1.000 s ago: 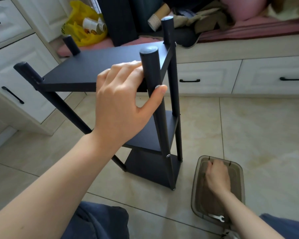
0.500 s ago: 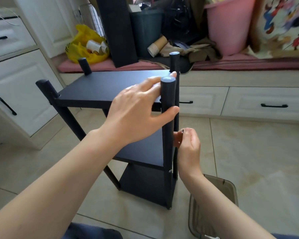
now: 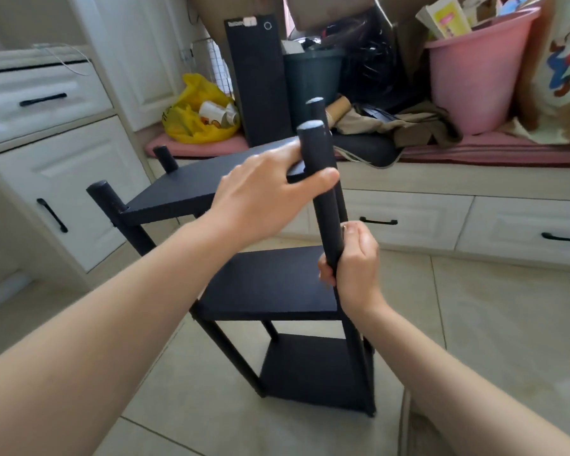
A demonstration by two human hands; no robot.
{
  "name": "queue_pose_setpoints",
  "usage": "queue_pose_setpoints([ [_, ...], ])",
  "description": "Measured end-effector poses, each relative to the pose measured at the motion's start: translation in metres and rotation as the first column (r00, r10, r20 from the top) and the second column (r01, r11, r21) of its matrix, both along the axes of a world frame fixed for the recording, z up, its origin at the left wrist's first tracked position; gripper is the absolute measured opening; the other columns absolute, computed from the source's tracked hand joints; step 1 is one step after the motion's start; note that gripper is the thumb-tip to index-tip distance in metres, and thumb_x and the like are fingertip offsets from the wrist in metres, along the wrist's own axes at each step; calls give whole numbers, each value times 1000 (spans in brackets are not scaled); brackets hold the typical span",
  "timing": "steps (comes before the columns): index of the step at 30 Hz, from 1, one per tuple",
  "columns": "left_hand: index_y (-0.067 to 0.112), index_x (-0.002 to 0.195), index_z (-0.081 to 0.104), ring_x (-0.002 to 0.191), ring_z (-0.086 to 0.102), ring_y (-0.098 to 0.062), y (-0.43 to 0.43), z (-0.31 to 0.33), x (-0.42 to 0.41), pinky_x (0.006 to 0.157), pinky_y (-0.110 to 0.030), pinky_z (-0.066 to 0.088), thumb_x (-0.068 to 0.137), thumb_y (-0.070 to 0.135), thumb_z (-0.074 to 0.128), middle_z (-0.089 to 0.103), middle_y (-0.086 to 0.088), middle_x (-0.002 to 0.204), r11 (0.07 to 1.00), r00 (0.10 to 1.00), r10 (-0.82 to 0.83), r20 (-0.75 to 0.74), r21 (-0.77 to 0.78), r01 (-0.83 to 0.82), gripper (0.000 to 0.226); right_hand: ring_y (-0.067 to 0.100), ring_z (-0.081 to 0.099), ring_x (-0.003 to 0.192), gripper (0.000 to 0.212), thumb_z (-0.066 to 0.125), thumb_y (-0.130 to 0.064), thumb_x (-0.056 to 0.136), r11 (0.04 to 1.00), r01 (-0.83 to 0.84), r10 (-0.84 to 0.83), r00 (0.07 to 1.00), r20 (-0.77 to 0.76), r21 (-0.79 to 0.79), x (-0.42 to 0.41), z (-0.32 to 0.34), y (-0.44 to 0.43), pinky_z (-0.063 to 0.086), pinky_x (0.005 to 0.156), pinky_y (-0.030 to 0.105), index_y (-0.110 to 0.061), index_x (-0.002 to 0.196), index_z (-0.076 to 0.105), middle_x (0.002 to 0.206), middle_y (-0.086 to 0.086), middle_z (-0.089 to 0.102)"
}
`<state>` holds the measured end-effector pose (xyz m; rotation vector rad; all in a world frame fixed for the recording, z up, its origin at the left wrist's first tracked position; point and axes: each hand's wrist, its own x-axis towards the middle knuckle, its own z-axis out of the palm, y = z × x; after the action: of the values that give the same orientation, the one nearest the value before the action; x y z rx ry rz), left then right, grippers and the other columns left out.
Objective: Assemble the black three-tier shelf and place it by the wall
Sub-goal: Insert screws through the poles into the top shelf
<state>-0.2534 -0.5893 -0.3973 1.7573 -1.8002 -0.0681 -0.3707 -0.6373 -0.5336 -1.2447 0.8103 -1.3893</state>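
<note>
Far left: white drawer cabinet (image 3: 50, 166) with black handles. Just past it, a yellow plastic bag (image 3: 195, 120) on a pink cushion (image 3: 198, 148), with a tall black speaker box (image 3: 257, 83) standing beside the bag.

Centre: black three-tier shelf (image 3: 267, 281) standing on the tile floor (image 3: 491, 324), feet down, all three tiers in place between four round posts. The post tops stick up above the top tier. The shelf is out in the open floor, in front of the cabinet and the window bench.

Left grip (image 3: 267, 199): reaches in from lower left and is closed round the near right post (image 3: 324, 199) just below its cap, level with the top tier. The thumb lies across the front of the post; the fingers wrap behind it and touch the tier's corner.

Right grip (image 3: 356, 268): lower on the same post, at about the height of the middle tier. The fingers curl round the post from the right, their tips showing on its left side. The thumb is pressed to the forefinger against the post; a small shiny bit (image 3: 344, 227) shows there, too small to tell what it is.

Right: bench drawers (image 3: 408, 222) behind the shelf, and a pink bucket (image 3: 474, 74) stuffed with paper on top of the bench.
</note>
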Motion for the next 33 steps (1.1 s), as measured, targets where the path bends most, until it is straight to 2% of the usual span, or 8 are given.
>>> queue_pose_setpoints([
  [4, 35, 143, 52, 126, 49, -3, -2, 14, 40, 108, -34, 41, 97, 51, 57, 52, 26, 135, 1000, 969, -14, -245, -28, 7, 49, 13, 47, 49, 28, 30, -27, 106, 999, -36, 33, 995, -93, -32, 30, 28, -19, 39, 39, 22, -15, 84, 43, 69, 9, 46],
  [7, 37, 128, 54, 118, 56, -2, 4, 12, 64, 102, -23, 44, 101, 40, 58, 60, 21, 121, 996, 940, 13, -341, -76, -41, 28, 16, 51, 66, 28, 33, -30, 106, 995, -76, 63, 980, -186, -65, 51, 41, -27, 45, 46, 23, -18, 83, 45, 79, 2, 48],
  [10, 42, 113, 52, 95, 58, 19, 17, 3, 88, 75, 0, 42, 101, 39, 57, 59, 33, 100, 985, 910, 74, -407, -111, -130, 14, 18, 56, 73, 26, 33, -30, 106, 986, -122, 87, 957, -277, -112, 73, 47, -28, 48, 49, 22, -20, 87, 47, 84, 3, 54],
  [14, 31, 143, 52, 89, 46, 38, 41, -20, 116, 70, 10, 34, 102, 41, 54, 49, 45, 109, 973, 859, 131, -495, -104, -208, 42, 14, 58, 69, 25, 34, -31, 107, 972, -188, 129, 927, -352, -140, 94, 42, -20, 52, 49, 23, -22, 89, 48, 82, 1, 55],
  [20, 42, 137, 58, 112, 59, 9, 75, -61, 154, 96, -17, 40, 90, 56, 65, 67, 30, 115, 970, 710, 209, -672, 51, -238, 50, 8, 62, 56, 24, 35, -31, 108, 951, -280, 200, 880, -431, -132, 110, 23, -5, 60, 55, 44, -24, 89, 48, 75, 2, 57],
  [25, 52, 122, 62, 124, 60, -6, 101, -109, 172, 119, -41, 35, 62, 64, 77, 72, 20, 120, 964, 578, 265, -772, 202, -172, 63, 16, 62, 50, 23, 33, -31, 107, 919, -338, 167, 799, -577, -203, 111, -10, 1, 55, 51, 38, -27, 89, 47, 62, 2, 59],
  [30, 30, 129, 66, 124, 63, -14, 114, -164, 169, 120, -40, 34, 56, 40, 90, 73, 4, 122, 949, 458, 317, -830, 280, -148, 77, 13, 63, 52, 22, 33, -35, 106, 901, -396, 154, 677, -720, -180, 102, -52, 0, 56, 53, 36, -22, 98, 48, 67, -2, 58],
  [33, 32, 127, 69, 118, 64, -5, 120, -185, 167, 113, -29, 41, 52, 41, 87, 74, 9, 118, 904, 528, 422, -737, 386, -184, 78, 12, 63, 55, 23, 31, -39, 104, 896, -413, 142, 615, -776, -163, 94, -75, 0, 57, 58, 40, -25, 97, 48, 68, -4, 59],
])
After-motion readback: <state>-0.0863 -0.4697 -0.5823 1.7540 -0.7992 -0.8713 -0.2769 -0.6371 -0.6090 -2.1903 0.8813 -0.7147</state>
